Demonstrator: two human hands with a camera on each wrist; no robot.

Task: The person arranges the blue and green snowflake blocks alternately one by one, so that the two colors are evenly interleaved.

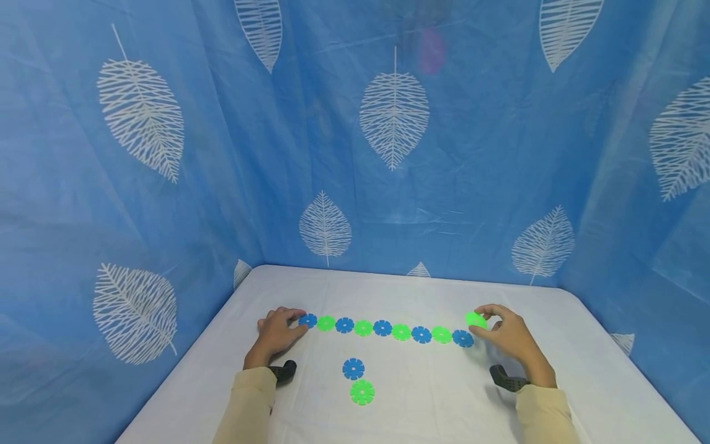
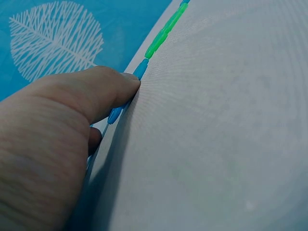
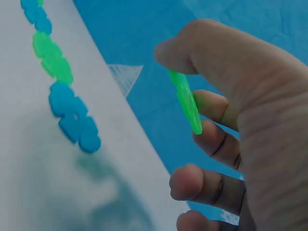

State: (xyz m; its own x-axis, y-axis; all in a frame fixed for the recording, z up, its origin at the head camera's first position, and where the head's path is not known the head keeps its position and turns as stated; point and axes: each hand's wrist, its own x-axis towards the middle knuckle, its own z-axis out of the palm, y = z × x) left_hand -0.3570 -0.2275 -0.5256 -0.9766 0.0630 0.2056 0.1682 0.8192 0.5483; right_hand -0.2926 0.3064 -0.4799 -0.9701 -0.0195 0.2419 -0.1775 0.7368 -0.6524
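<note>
A row of alternating blue and green notched plastic discs lies across the table. My left hand (image 1: 277, 332) grips the blue notched disc (image 1: 307, 320) at the row's left end between thumb and fingers; in the left wrist view the thumb partly covers this disc (image 2: 114, 115). Just beyond the right end of the row, my right hand (image 1: 509, 333) holds a green notched disc (image 3: 186, 103) by its edges, above the table. The row's last blue disc (image 3: 74, 118) lies flat below and apart from it. Whether neighbouring discs interlock is too small to tell.
A loose blue disc (image 1: 353, 369) and a loose green disc (image 1: 362, 392) lie nearer to me, edges close together. The white-covered table (image 1: 432, 401) meets a blue curtain (image 1: 399, 209) with white leaf prints at the back and sides. Black wrist mounts sit on both wrists.
</note>
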